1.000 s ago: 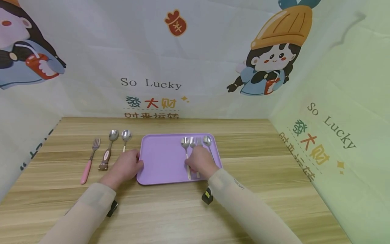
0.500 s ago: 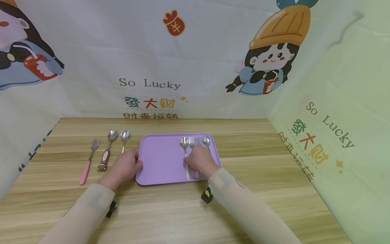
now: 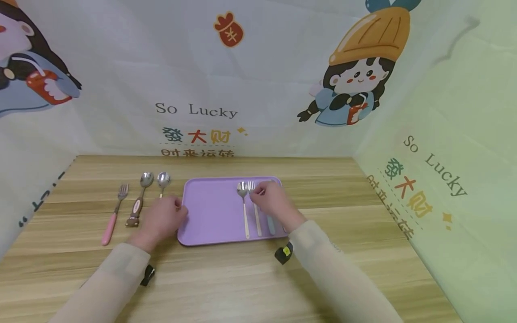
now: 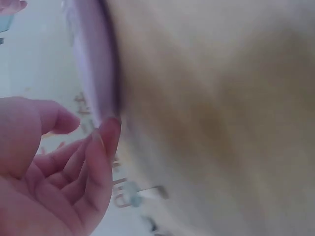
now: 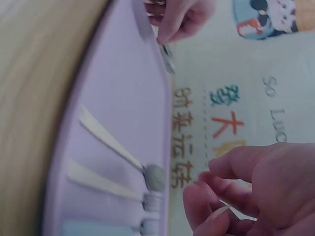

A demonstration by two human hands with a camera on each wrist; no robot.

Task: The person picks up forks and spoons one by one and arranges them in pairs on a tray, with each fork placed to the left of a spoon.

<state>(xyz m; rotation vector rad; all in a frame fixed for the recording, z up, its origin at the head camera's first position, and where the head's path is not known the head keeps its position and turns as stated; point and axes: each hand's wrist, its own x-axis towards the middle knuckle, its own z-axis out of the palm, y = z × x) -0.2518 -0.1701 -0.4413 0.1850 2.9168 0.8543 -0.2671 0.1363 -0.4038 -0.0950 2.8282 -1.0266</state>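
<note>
The purple tray (image 3: 214,211) lies on the wooden table with cutlery along its right side. My right hand (image 3: 272,199) is raised above that cutlery, its fingers loosely bent and holding nothing, as the right wrist view shows. Below it are a spoon (image 3: 244,211) and a fork (image 3: 257,220), both with cream handles, and a piece with a light blue handle (image 3: 270,225) whose head is mostly covered. Another spoon at the tray's right is hidden by the hand. My left hand (image 3: 163,220) is at the tray's left edge, thumb apart from the relaxed fingers; a fingertip meets the rim in the left wrist view.
Left of the tray lie a pink-handled fork (image 3: 115,215), a spoon with a brown bear handle (image 3: 139,197) and a third spoon (image 3: 163,180), its handle partly behind my left hand. A printed cloth (image 3: 274,89) hangs behind the table and along its sides.
My right hand has lifted off the cutlery and shifted slightly right, uncovering the light blue handle. My left hand's thumb and fingers have loosened at the tray's edge. The cutlery stays in place.
</note>
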